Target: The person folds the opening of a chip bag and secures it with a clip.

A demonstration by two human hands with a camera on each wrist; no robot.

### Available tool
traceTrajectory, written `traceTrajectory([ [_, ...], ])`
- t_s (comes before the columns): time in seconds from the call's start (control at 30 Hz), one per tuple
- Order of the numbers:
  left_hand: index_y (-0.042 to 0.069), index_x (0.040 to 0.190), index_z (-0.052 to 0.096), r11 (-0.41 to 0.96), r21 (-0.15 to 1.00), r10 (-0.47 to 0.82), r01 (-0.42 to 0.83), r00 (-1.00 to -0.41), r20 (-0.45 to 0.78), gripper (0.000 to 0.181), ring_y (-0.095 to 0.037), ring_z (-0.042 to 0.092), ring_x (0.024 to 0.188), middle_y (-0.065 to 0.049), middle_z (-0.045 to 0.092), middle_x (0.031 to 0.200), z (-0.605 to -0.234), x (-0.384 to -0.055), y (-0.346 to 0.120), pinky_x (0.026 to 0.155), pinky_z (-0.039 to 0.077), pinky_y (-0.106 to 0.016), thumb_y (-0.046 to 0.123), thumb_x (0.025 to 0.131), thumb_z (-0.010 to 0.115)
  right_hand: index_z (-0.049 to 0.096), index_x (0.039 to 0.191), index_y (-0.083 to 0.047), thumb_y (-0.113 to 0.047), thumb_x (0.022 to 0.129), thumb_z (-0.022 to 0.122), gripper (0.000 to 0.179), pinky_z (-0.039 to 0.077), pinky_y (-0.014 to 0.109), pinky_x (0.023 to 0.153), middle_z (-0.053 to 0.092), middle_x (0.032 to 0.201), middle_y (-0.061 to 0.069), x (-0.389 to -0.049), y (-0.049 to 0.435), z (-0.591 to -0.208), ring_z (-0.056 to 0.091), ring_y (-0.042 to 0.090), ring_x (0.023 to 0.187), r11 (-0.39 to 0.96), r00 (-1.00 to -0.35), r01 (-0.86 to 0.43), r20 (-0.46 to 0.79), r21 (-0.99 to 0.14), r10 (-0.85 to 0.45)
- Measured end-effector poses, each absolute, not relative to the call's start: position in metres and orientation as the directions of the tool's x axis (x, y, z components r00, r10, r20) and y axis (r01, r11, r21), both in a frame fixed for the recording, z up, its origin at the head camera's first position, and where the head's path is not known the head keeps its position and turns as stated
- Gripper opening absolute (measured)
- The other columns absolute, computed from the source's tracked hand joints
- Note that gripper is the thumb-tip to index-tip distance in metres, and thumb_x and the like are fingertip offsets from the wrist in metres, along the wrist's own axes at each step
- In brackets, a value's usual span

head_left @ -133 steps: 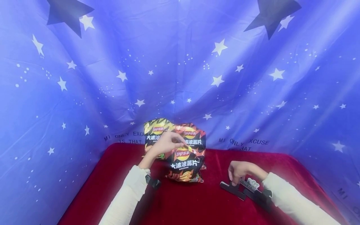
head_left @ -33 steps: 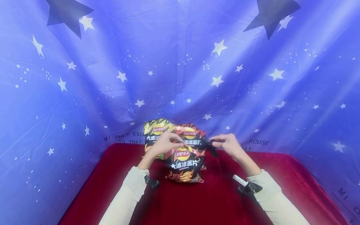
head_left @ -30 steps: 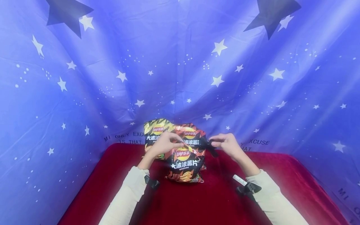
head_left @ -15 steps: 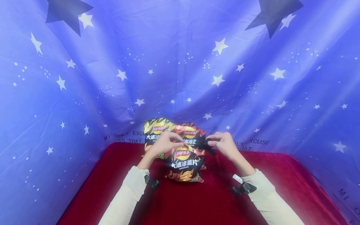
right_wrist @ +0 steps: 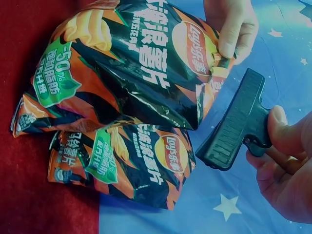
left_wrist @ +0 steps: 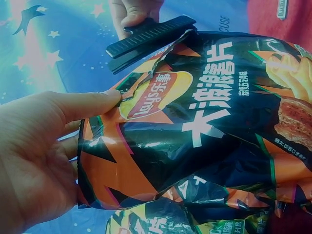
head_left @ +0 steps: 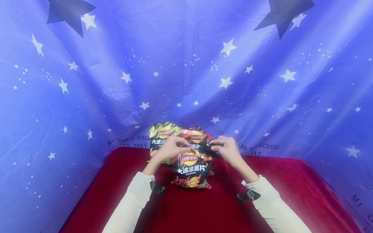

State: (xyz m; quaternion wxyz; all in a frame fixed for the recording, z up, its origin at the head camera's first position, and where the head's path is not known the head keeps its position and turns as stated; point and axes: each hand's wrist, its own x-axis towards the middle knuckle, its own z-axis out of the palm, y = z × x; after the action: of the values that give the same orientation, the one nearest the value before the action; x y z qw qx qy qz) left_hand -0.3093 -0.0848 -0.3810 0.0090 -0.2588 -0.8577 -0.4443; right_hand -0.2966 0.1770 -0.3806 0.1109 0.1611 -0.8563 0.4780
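Note:
An upright black-and-orange bag of chips (head_left: 192,171) stands at the front of the table. My left hand (head_left: 172,149) pinches its top edge between thumb and fingers; the left wrist view shows the thumb (left_wrist: 100,103) on the printed face. My right hand (head_left: 228,150) holds a black bag clip (right_wrist: 234,122) by its handles, thumb on one side and fingers on the other. In the left wrist view the clip's two long bars show close to the far end of the bag's top edge. The head view shows the clip dark and partly hidden by my right fingertips.
Behind the front bag stand another orange-and-black chip bag (head_left: 198,131) and a yellow-and-black one (head_left: 163,127). A red velvet cloth (head_left: 279,181) covers the table, and a blue star-printed curtain (head_left: 186,64) hangs behind. A white ridged piece (left_wrist: 282,9) lies on the cloth.
My right hand picked the black clip up from the table's right side and carried it to the bags; over the last second it moves left towards the front bag's top. My left hand keeps its pinch.

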Motion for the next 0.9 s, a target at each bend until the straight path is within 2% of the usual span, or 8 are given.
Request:
traceTrajectory([
  [0.17,0.012,0.097,0.080,0.477,0.751,0.435,0.456,-0.866,0.249,0.009,-0.010,0.058,0.070,-0.003,0.078,0.096,-0.381,-0.309,-0.085,0.071,0.051,-0.027,0.015,0.089,0.078,0.080,0.098,0.001,0.007,0.078,0.076,0.022,0.051,0.023,0.071,0.067,0.080,0.007,-0.296,0.172,-0.382,0.055,0.016,0.078,0.501,-0.916,-0.399,0.361,-0.768,-0.176],
  [0.37,0.012,0.099,0.080,0.476,0.758,0.430,0.445,-0.870,0.241,0.010,-0.010,0.058,0.065,-0.004,0.077,0.096,-0.380,-0.307,-0.084,0.067,0.050,-0.027,0.015,0.089,0.078,0.080,0.098,0.000,0.007,0.078,0.076,0.022,0.047,0.025,0.072,0.065,0.078,0.009,-0.296,0.164,-0.382,0.053,0.017,0.077,0.490,-0.916,-0.399,0.355,-0.775,-0.184],
  [0.53,0.011,0.099,0.079,0.467,0.772,0.428,0.430,-0.875,0.228,0.011,-0.011,0.059,0.064,-0.004,0.075,0.093,-0.378,-0.305,-0.084,0.066,0.052,-0.028,0.015,0.089,0.078,0.080,0.097,-0.001,0.007,0.077,0.076,0.021,0.047,0.027,0.072,0.063,0.078,0.009,-0.295,0.159,-0.380,0.051,0.018,0.077,0.490,-0.913,-0.407,0.357,-0.771,-0.198],
  [0.77,0.011,0.101,0.079,0.482,0.762,0.421,0.432,-0.877,0.230,0.013,-0.010,0.063,0.075,-0.005,0.078,0.100,-0.378,-0.305,-0.083,0.075,0.055,-0.027,0.014,0.089,0.078,0.080,0.098,0.001,0.006,0.078,0.076,0.021,0.047,0.032,0.078,0.067,0.082,0.011,-0.294,0.154,-0.377,0.053,0.019,0.079,0.500,-0.913,-0.408,0.361,-0.764,-0.193],
  [0.9,0.010,0.101,0.079,0.481,0.768,0.417,0.423,-0.881,0.224,0.014,-0.010,0.065,0.078,-0.005,0.078,0.102,-0.378,-0.305,-0.082,0.074,0.056,-0.026,0.012,0.088,0.077,0.080,0.098,0.000,0.005,0.078,0.076,0.021,0.050,0.033,0.082,0.070,0.087,0.012,-0.294,0.152,-0.377,0.057,0.020,0.083,0.493,-0.923,-0.384,0.341,-0.781,-0.179],
])
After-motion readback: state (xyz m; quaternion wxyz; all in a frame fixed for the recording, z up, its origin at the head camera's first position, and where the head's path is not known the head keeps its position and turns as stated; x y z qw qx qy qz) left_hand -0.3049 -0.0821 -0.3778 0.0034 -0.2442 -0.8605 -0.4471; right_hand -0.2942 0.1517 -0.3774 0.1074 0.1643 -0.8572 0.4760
